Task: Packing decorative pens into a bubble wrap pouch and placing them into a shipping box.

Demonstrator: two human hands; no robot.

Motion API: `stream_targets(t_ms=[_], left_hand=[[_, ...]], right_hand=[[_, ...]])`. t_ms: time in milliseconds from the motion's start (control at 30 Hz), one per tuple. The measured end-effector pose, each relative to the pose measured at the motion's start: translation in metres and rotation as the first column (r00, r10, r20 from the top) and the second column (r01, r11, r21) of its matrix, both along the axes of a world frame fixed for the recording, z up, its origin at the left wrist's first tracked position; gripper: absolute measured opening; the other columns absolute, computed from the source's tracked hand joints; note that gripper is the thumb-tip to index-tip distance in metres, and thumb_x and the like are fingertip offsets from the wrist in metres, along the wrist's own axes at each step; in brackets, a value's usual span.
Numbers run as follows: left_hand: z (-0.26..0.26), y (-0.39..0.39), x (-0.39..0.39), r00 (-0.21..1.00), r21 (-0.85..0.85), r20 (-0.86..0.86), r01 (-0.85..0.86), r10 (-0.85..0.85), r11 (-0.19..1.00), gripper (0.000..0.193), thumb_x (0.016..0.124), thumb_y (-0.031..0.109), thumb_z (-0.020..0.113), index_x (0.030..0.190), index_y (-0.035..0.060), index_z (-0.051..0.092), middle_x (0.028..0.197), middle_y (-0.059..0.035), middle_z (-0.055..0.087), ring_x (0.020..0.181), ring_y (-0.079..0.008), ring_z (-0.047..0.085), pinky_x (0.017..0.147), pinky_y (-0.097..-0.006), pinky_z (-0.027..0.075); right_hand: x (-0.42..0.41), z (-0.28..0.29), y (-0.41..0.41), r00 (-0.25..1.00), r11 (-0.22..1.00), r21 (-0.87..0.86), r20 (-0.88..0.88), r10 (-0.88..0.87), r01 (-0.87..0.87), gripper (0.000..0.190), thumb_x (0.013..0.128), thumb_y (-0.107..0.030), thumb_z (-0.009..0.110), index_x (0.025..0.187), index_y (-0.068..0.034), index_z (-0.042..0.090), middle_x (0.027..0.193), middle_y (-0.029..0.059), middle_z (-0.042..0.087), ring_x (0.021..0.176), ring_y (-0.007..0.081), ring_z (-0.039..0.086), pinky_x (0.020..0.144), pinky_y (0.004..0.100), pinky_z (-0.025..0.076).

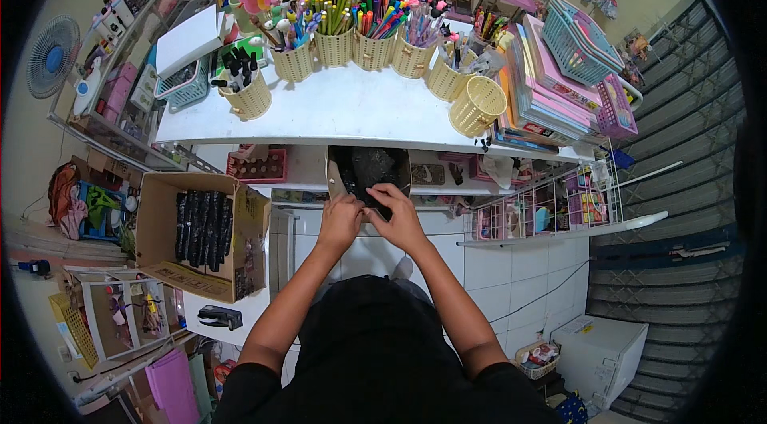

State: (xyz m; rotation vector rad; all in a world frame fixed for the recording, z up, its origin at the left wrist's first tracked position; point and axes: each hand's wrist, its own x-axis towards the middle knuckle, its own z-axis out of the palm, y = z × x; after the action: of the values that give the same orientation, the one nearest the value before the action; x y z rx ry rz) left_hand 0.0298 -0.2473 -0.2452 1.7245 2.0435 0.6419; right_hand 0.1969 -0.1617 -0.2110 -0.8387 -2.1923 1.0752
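A narrow cardboard box (335,177) stands before me, partly under the countertop's front edge, with black plastic-wrapped material (374,167) inside. My left hand (343,217) has its fingers bunched on the near rim of this box. Close beside it, almost touching, my right hand (396,214) bends its thumb and forefinger over the same rim. Whether anything small is pinched between the right fingertips is hidden. To my left, a larger open cardboard box (251,244) holds a row of several flat black-wrapped packets (204,229).
Woven cream pen cups (334,50) line the white countertop (353,109). A cream cup (477,105) sits near its front edge, beside stacked paper packs (545,94). A black tape dispenser (219,317) lies below the larger box. At right is a white wire rack (539,220).
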Motion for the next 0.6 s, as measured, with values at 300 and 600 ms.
stream_targets(t_ms=[300, 600], left_hand=[[-0.003, 0.005, -0.011, 0.995, 0.316, -0.067, -0.044, 0.069, 0.948, 0.021, 0.083, 0.002, 0.074, 0.103, 0.004, 0.081, 0.096, -0.0157, 0.065, 0.098, -0.0387, 0.067, 0.088, -0.0504, 0.052], [0.005, -0.003, -0.031, 0.991, 0.235, -0.104, -0.061, 0.088, 0.97, 0.027, 0.083, 0.005, 0.08, 0.11, 0.0062, 0.08, 0.104, -0.0113, 0.067, 0.107, -0.034, 0.065, 0.1, -0.0505, 0.048]], right_hand=[[-0.006, 0.002, -0.003, 0.998, 0.985, 0.163, 0.036, 0.052, -0.057, 0.056, 0.091, 0.006, 0.067, 0.146, -0.006, 0.068, 0.141, 0.0169, 0.066, 0.125, 0.0407, 0.068, 0.104, 0.0465, 0.056], [-0.026, 0.0, 0.0, 0.992, 0.962, 0.246, 0.062, 0.107, -0.119, 0.063, 0.084, 0.01, 0.068, 0.145, -0.006, 0.067, 0.139, 0.0141, 0.067, 0.121, 0.0398, 0.068, 0.101, 0.0474, 0.057]])
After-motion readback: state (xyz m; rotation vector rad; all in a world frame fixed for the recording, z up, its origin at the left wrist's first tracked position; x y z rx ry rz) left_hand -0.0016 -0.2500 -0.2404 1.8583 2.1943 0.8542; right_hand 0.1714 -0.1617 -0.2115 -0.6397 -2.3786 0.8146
